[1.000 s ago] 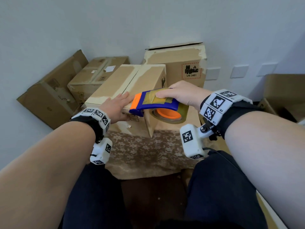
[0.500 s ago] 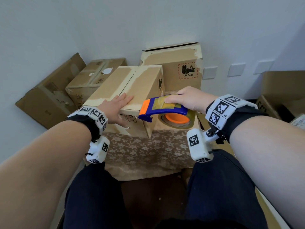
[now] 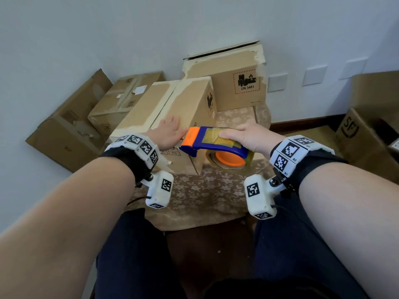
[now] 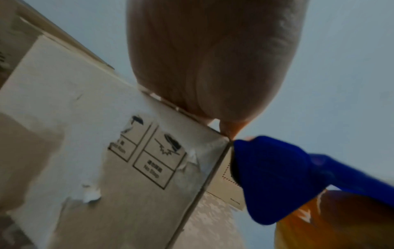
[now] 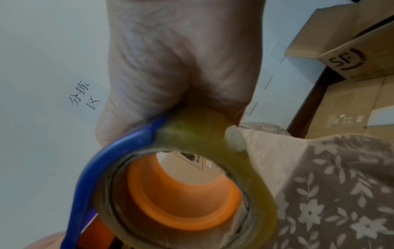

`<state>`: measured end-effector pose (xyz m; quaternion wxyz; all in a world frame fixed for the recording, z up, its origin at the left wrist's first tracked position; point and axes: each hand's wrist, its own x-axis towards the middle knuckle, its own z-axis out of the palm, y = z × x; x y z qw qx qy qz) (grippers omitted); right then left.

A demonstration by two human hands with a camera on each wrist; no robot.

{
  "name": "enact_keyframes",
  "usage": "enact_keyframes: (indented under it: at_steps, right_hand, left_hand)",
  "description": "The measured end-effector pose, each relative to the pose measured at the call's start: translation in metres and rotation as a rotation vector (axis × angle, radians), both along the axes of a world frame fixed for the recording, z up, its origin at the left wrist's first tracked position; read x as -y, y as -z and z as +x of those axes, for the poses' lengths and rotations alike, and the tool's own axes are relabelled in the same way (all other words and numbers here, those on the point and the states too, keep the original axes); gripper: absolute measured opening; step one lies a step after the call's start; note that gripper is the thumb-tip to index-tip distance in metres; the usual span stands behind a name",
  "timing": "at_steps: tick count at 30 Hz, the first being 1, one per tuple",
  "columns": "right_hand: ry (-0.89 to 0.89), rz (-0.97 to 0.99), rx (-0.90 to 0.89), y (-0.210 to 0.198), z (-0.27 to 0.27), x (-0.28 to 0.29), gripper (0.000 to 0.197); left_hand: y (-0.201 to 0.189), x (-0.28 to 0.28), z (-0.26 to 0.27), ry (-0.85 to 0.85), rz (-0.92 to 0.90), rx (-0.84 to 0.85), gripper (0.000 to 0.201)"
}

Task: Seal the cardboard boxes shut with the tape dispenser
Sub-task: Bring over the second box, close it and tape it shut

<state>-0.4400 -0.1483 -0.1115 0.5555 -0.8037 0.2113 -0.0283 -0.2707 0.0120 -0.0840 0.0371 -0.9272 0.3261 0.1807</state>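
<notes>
At the far left of the head view, two sealed cartons (image 3: 71, 128) are seen leaning against the wall, well apart from the work. Next, the cardboard box (image 3: 168, 111) being sealed is found on the patterned cloth (image 3: 200, 190), its centre seam running away from the person. The left hand (image 3: 167, 135) is laid flat on the box's near top edge, fingers straight, pressing the flaps down. Just beside those fingertips, the tape dispenser (image 3: 213, 143) is clamped in the right hand (image 3: 251, 138), fingers curled over its blue handle, its orange nose held at the box's near corner. Behind stands a carton labelled UN 3481 (image 3: 235, 83).

A skewed strip could result if the nose is set down off the seam. The left fingers, so close to the cutter, could be nicked.
</notes>
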Motion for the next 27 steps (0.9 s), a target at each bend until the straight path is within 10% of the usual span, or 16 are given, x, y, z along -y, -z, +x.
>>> enact_keyframes:
  at_steps: [10,15,27]
  right_hand:
    - [0.033,0.249,0.067,0.039,-0.009,-0.002,0.029]
    - [0.047,0.384,0.12,0.058,-0.015,0.006,0.042]
    - [0.021,0.553,0.216,0.068,-0.017,0.003,0.022]
  left_hand:
    - [0.006,0.004,-0.008,0.007,0.026,0.034,0.062]
    - [0.009,0.002,0.003,-0.011,0.028,0.022,0.095]
    - [0.01,0.005,0.0,-0.008,0.011,-0.009,0.074]
